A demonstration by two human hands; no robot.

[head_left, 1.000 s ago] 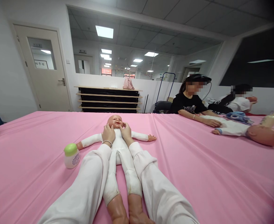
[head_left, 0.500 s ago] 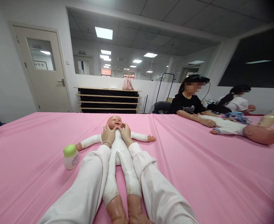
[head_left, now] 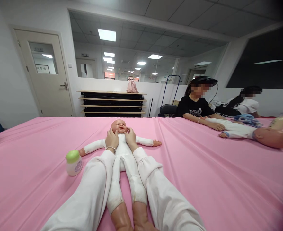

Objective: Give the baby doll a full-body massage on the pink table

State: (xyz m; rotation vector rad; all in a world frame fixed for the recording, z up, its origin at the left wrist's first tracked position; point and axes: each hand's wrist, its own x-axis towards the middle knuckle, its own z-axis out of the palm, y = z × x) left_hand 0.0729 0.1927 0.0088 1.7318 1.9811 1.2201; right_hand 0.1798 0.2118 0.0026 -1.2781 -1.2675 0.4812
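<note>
A baby doll [head_left: 122, 154] with a white cloth body lies on its back, arms spread and feet toward me. Along one side of its jaw, my left hand [head_left: 111, 138] is cupped with the thumb on the cheek near the mouth. My right hand [head_left: 130, 138] curves round the other side of the face, its thumb also on the cheek and its fingers by the ear. Both hands grip the head between them, and the doll's neck is partly hidden. A white jar with a green lid [head_left: 74, 163] stands beside the doll's hand, left of my left forearm.
Pink cloth [head_left: 191, 173] covers the table, with some folds. At the right, a person in a black shirt [head_left: 194, 107] handles another doll [head_left: 242, 130]. A bottle [head_left: 279, 122] and a blue cloth [head_left: 246, 119] lie beyond it. Stacked shelving [head_left: 112, 103] stands behind the table.
My thumbs have slid apart, from close together at the doll's chin outward onto its cheeks. The other fingers stay by the sides of its head.
</note>
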